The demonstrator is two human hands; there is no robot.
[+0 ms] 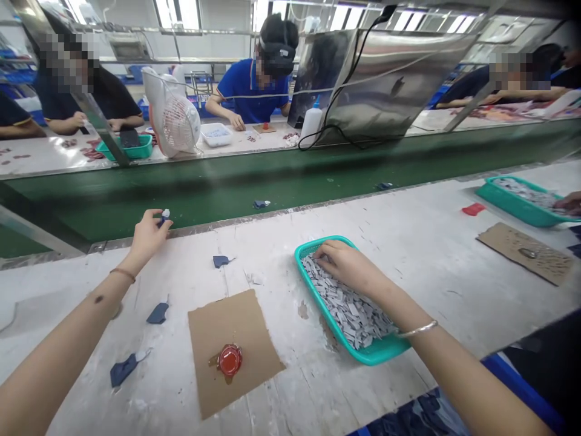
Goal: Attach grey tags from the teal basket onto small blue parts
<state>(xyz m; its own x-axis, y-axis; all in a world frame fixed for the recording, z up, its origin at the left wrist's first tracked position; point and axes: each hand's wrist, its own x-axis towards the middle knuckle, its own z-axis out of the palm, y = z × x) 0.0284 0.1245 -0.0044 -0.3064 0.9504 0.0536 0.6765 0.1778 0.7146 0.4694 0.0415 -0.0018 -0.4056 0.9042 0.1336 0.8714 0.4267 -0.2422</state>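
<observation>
My left hand pinches a small dark blue piece with a whitish tip above the near edge of the green belt. My right hand reaches into a teal basket full of small grey-white strips; its fingertips are bent down at the strips, and what they hold is too small to tell. Between my arms a brown cardboard square lies on the table, bearing a red round cap in a wet brownish smear. Dark blue pieces lie left of the cardboard.
More dark pieces lie on the belt. Another teal basket, a person's hand, a red object and cardboard are at right. Across the belt stand a white bottle and a metal box; people work there.
</observation>
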